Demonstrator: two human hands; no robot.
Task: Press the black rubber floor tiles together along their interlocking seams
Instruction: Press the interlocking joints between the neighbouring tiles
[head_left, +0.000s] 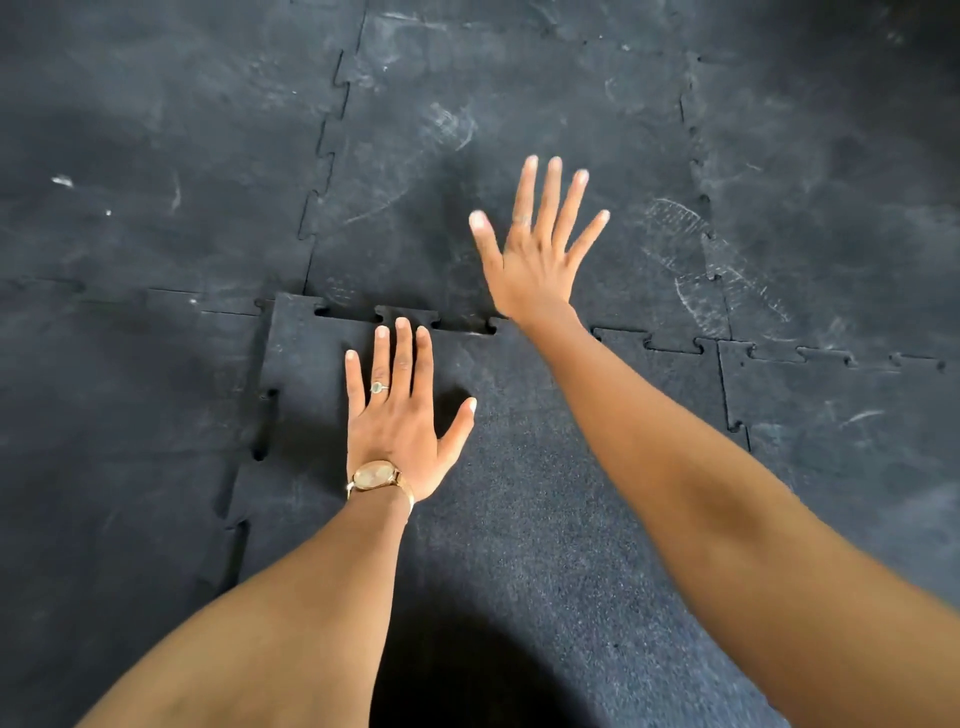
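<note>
A black rubber floor of interlocking tiles fills the view, scuffed with pale chalky marks and a faint shoe print (727, 260) to the right. The near centre tile (519, 467), speckled and cleaner than the rest, sits raised along its far-left corner: its far edge (405, 314) stands above the tile beyond, with the puzzle teeth showing open dark gaps, and its left edge (262, 415) also stands proud of the neighbouring left tile (130, 415).

The left hand (400, 410) lies flat on this near tile, palm down, just behind the raised far seam, its grip spread open with fingers (402, 353) pointing away and thumb splayed to the right; it pinches nothing. A ring (378, 387) sits on one finger and a gold-coloured wristwatch (376, 475) on the wrist.

The right hand (535, 260) reaches further, across the seam, over the far centre tile (493, 130), grip likewise spread wide with all fingers fanned and holding nothing. Whether its palm actually touches the rubber cannot be told; its wrist crosses over the seam line.

To the right, the seam between the near and far tiles (675, 345) looks closed and flush, as does the long seam (327, 156) running away on the left of the far tile.
</note>
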